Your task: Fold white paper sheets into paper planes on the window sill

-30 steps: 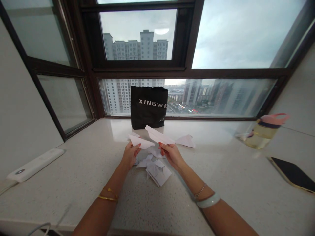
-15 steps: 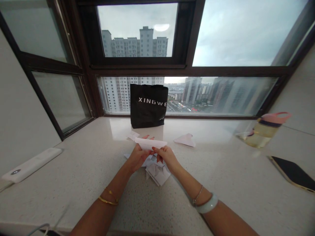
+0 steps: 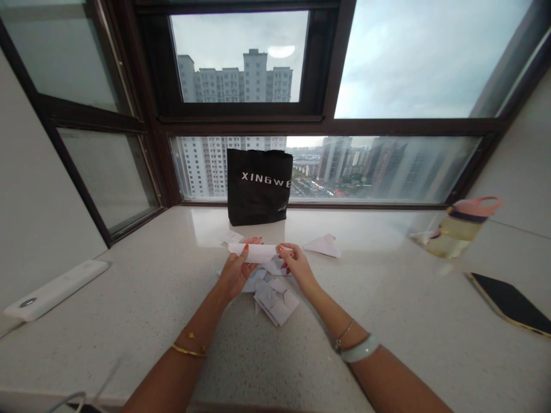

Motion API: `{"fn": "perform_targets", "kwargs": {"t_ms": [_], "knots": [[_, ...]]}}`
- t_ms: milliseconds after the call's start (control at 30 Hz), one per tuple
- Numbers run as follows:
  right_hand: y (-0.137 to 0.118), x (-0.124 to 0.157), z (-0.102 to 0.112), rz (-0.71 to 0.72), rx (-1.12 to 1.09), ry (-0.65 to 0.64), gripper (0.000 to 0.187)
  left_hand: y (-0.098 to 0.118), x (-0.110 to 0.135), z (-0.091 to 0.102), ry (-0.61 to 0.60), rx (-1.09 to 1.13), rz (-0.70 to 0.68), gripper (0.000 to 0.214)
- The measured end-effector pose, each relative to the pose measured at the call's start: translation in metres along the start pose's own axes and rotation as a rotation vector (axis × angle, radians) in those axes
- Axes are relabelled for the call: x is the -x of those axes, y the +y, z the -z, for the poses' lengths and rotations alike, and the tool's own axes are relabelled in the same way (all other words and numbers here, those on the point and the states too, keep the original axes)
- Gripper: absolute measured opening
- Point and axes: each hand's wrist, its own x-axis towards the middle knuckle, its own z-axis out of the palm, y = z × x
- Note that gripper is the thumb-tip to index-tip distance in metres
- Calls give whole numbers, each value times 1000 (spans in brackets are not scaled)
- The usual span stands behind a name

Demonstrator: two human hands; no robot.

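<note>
A folded white paper [image 3: 260, 253] is held above the counter [image 3: 387, 321], over the near pile and in front of the bag; its long axis runs left to right, nearly level, one end pointing left and the other right. The left hand [image 3: 235, 274] grips its left part, thumb across the near face and fingers behind, while the right hand [image 3: 300, 268] pinches the right end between thumb and fingertips. Both forearms reach forward and slant inward. Below lies one pile of folded papers [image 3: 278, 303], overlapping too much to count. One paper piece [image 3: 323, 245] lies apart to the right, and paler paper [image 3: 231, 237] shows just beyond the left hand. Farther out are one upright black bag [image 3: 258, 195] by the window, one bottle [image 3: 456, 232] and one phone [image 3: 512, 301] at right, and one long white device [image 3: 58, 289] at left.
</note>
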Motion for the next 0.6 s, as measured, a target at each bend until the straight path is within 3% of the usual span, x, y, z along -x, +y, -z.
{"fn": "perform_targets", "kwargs": {"t_ms": [100,233,467,600], "knots": [[-2,-2,4,11,-29,-69,49,-1,0,1,-21,3,34,26],[-1,-1,2,-44,6,-203,36,-6,0,4,-57,-11,60,22],[5,-2,5,-97,-17,-206,33,-8,-1,4,-56,-22,75,20],[0,-9,18,-75,-1,-142,31,1,-4,9,56,3,35,23]]}}
